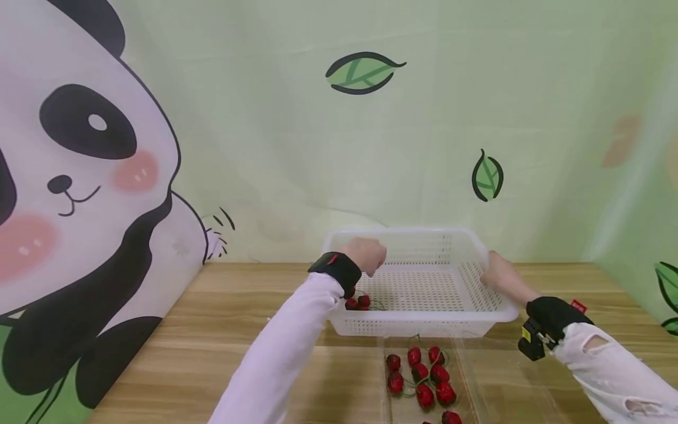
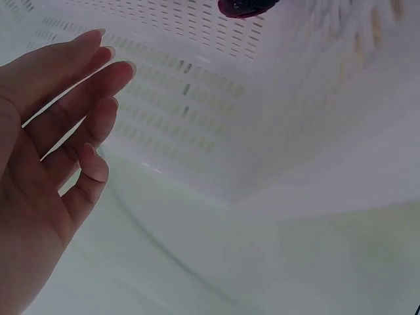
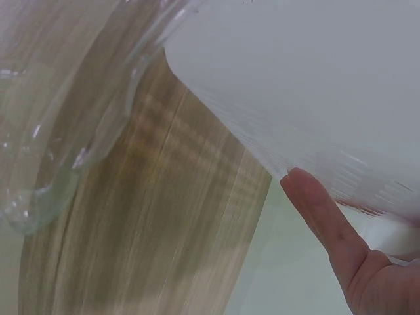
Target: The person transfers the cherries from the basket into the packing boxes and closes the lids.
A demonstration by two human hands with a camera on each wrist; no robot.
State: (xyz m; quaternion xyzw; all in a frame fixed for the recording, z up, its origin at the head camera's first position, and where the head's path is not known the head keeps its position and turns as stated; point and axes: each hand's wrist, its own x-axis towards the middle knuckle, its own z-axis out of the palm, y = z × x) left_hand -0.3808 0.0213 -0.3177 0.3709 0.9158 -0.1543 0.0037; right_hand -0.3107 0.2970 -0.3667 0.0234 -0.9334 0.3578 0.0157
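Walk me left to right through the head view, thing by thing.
Printed black-and-white panda, black left wristband, person's left hand, red stemmed cherries in the clear plastic box, person's right hand, black right wristband.

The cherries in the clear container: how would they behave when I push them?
The cherries would probably roll, being rounded, though their stems might catch on each other. Their shiny skins may feel slippery. The clear container's walls should likely stop them.
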